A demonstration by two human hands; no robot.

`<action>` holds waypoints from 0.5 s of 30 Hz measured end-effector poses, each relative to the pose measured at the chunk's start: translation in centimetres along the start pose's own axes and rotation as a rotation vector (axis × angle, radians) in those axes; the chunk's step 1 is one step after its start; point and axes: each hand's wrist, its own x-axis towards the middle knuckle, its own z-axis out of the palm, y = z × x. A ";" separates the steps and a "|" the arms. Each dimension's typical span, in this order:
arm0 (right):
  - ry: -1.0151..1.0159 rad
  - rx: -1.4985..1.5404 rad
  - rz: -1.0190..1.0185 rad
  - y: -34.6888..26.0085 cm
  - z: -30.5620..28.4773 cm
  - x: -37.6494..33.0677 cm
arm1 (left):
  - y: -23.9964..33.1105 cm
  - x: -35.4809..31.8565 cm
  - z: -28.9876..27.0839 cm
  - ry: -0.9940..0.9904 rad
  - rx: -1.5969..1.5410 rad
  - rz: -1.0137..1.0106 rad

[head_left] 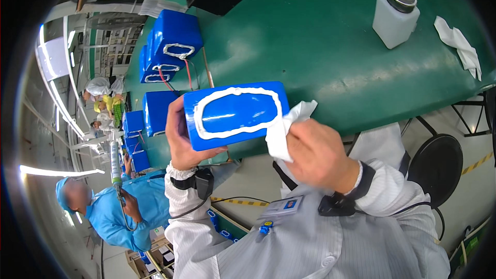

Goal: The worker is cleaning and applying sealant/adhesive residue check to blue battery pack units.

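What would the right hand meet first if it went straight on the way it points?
Past the white wipe it holds, the right hand would probably meet the blue block first, though exact depth is unclear.

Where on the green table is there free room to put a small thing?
The green table is bare in the middle, between the blue blocks and white bottle, and from that bottle to the near edge, right of the held block. Its left side is crowded with blocks and wires.

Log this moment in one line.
left hand: holds glossy blue rectangular block | right hand: crumpled white tissue, at block's right end | block face: white bead loop
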 end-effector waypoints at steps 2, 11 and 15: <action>0.018 -0.103 -0.111 -1.0 1.3 0.9 | -0.3 -0.2 -0.2 0.006 -0.036 0.000; 0.026 -0.098 -0.288 -4.1 4.8 6.7 | -0.4 -0.6 0.8 0.089 -0.180 -0.098; -0.221 -0.033 -0.254 -1.8 1.7 6.0 | -1.9 -0.4 -1.1 -0.016 -0.131 0.066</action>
